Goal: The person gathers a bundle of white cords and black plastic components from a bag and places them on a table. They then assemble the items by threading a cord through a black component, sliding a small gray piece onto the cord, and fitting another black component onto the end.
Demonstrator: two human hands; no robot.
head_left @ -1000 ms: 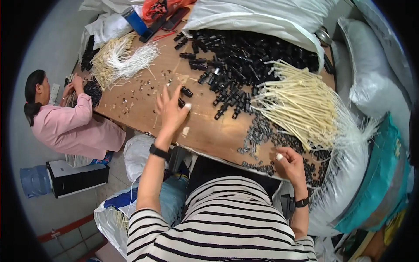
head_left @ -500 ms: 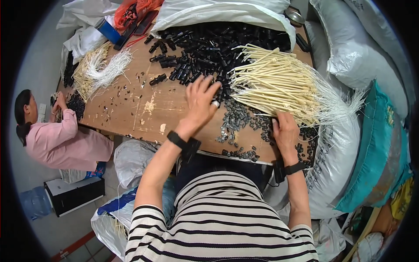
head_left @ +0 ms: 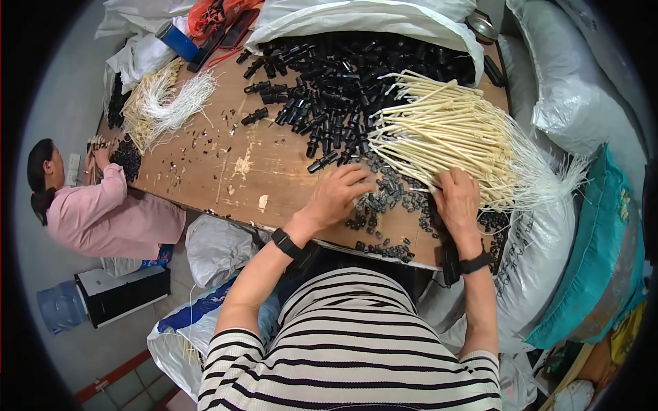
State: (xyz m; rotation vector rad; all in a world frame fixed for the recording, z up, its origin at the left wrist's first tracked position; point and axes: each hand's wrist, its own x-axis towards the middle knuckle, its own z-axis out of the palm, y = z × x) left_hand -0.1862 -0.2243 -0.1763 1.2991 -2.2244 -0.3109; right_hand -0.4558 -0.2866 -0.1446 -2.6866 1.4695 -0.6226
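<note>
My left hand (head_left: 338, 194) reaches over the left edge of a scatter of small dark grey plastic pieces (head_left: 392, 192). Its fingers are bent and a little apart, with nothing seen in them. My right hand (head_left: 458, 203) is closed at the lower edge of a bundle of cream-coloured cords (head_left: 445, 133) with loose white strings at their right ends. A single cord's pale tip (head_left: 418, 190) sticks out to the left of its fingers. Beyond my left hand lies a heap of black plastic tubular fittings (head_left: 336, 103), spilling from a white sack (head_left: 370, 15).
The brown table (head_left: 233, 185) carries another cord bundle (head_left: 154, 103) at its left, near a blue can (head_left: 177, 41) and a red bag (head_left: 209, 20). A person in pink (head_left: 113, 216) works at the left end. Stuffed sacks (head_left: 582, 82) crowd the right side.
My left hand has come down and toward me, from the black fittings to the small grey pieces. My right hand stays by the cord bundle. The whole view has shifted slightly.
</note>
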